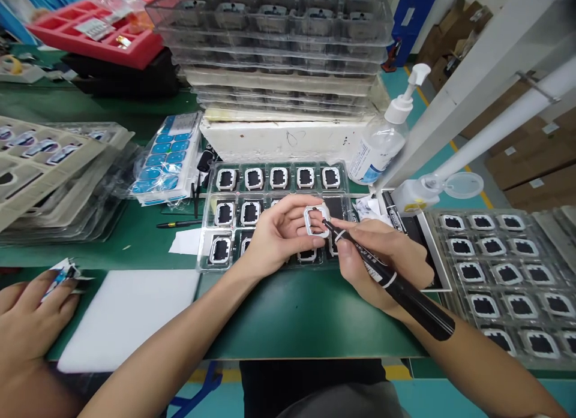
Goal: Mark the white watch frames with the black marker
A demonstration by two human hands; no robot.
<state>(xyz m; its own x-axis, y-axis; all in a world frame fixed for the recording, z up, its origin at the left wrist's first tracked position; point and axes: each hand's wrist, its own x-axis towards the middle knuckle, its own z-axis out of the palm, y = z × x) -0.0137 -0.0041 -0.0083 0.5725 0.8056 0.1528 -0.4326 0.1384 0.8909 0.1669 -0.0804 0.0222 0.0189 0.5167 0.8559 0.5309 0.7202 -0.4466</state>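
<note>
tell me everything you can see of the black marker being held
The black marker looks plastic: a thick barrel with pale rings and light lettering, narrowing to a dark tip, uncapped. The right hand grips it aslant, tip pointing up-left at the white frame in the left hand; whether it touches is unclear.

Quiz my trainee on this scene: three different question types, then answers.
1. Which hand holds the thick black marker?
2. True or false: the clear plastic pump bottle stands right of the tall clear plastic tray stack in view.
3. Where is the white rounded-square frame at the marker's tip? A: in the red plastic tray; B: in the left hand; C: on the white rectangular sheet.
Key: 1. right hand; 2. true; 3. B.
</note>
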